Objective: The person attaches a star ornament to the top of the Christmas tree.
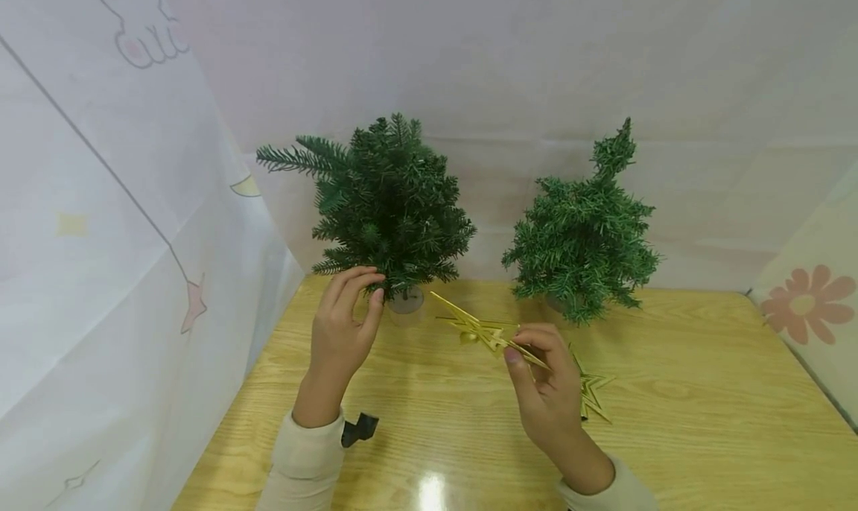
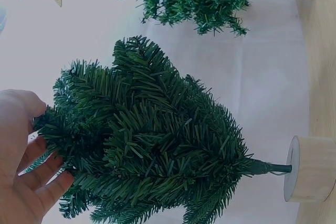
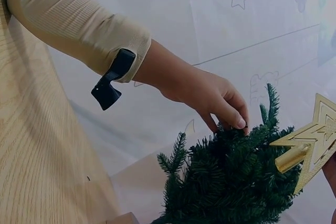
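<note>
My left hand (image 1: 343,326) is at the top of the left artificial Christmas tree (image 1: 395,205). In the left wrist view, the thumb and fingers of this hand (image 2: 21,161) pinch the tree's green tip (image 2: 50,124); the other fingers are spread. A gold star tree topper (image 1: 477,332) is pinched between thumb and fingers of my right hand (image 1: 546,384), in front of and between the trees. A short hollow tube (image 3: 292,159) sticks out from that star in the right wrist view. Most of the right hand is cut off there.
To the right stands a second small green tree (image 1: 586,235). Another gold star (image 1: 593,392) lies on the wooden table (image 1: 704,377), partly behind my right hand. Each tree has a round base (image 2: 315,169). Printed cloth walls (image 1: 469,64) enclose the back and sides.
</note>
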A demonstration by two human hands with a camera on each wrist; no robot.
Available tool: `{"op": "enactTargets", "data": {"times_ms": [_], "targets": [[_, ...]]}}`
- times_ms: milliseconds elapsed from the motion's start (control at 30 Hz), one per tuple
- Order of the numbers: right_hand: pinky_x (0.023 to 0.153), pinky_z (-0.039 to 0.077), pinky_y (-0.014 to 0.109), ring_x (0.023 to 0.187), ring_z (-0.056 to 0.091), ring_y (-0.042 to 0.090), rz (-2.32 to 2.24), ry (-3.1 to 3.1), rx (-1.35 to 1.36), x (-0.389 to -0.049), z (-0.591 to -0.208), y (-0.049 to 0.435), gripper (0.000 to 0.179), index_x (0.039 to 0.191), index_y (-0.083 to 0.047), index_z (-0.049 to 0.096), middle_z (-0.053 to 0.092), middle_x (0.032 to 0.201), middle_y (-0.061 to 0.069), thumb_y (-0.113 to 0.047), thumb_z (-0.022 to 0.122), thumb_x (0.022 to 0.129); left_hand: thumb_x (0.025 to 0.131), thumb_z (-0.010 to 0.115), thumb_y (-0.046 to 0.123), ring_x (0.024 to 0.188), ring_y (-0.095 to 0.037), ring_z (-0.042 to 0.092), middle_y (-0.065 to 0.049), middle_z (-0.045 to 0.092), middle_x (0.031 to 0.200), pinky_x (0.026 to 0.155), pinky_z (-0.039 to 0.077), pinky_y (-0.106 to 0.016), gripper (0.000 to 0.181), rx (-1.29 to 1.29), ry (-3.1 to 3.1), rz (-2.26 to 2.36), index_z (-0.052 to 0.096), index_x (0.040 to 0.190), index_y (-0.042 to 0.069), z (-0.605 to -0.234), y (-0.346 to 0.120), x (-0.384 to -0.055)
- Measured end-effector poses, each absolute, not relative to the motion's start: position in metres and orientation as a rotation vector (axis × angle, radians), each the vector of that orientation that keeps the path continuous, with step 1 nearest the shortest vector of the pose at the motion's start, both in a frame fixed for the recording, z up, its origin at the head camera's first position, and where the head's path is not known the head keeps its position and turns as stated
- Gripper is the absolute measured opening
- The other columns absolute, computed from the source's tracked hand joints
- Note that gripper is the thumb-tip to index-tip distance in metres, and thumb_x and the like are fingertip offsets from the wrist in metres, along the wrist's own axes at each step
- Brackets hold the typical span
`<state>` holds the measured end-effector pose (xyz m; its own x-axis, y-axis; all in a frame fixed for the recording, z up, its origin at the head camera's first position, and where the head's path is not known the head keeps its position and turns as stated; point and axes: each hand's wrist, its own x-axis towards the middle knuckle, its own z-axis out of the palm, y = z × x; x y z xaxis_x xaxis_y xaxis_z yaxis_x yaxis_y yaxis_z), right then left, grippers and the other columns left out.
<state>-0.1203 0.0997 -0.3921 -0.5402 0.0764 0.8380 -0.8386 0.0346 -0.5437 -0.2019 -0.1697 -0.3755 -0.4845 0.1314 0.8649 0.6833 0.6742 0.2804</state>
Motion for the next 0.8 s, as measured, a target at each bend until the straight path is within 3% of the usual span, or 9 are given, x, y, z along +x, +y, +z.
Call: {"op": "enactTargets", "data": {"times_ms": [433,667,800], "targets": [[0.059,0.053,0.017,0.084,0.056,0.012,1.595,-1.545,0.826,-0.1178,-0.3928,0.0972,0.014,0.103,0.018,0.052,0.053,0.1,0.021,0.008,0.056,0.094,0.095,0.065,0.013,0.111,-0.028,0.058,-0.011,0.061,0.121,0.094,0.048,-0.038,0.021,-0.633,-2.004,-0.777,0.068,0.114,0.005,-0.3754,-0.1705,-0.2009],[0.064,0.054,0.018,0.087,0.056,0.014,1.611,-1.517,0.857,-0.1202,-0.3945,0.0944,0.014,0.102,0.019,0.051,0.053,0.101,0.021,0.008,0.056,0.094,0.095,0.064,0.012,0.11,-0.028,0.058,-0.012,0.061,0.121,0.095,0.048,-0.037,0.021,-0.653,-1.992,-0.774,0.068,0.113,0.004,-0.3744,-0.1698,-0.2027],[0.061,0.053,0.017,0.084,0.055,0.013,1.61,-1.491,0.872,-0.1224,-0.3917,0.0927,0.017,0.101,0.02,0.05,0.054,0.101,0.018,0.006,0.057,0.095,0.095,0.064,0.013,0.11,-0.028,0.058,-0.012,0.061,0.121,0.095,0.048,-0.038,0.021,-0.64,-1.999,-0.767,0.068,0.113,0.003,-0.3727,-0.1707,-0.2026]]}}
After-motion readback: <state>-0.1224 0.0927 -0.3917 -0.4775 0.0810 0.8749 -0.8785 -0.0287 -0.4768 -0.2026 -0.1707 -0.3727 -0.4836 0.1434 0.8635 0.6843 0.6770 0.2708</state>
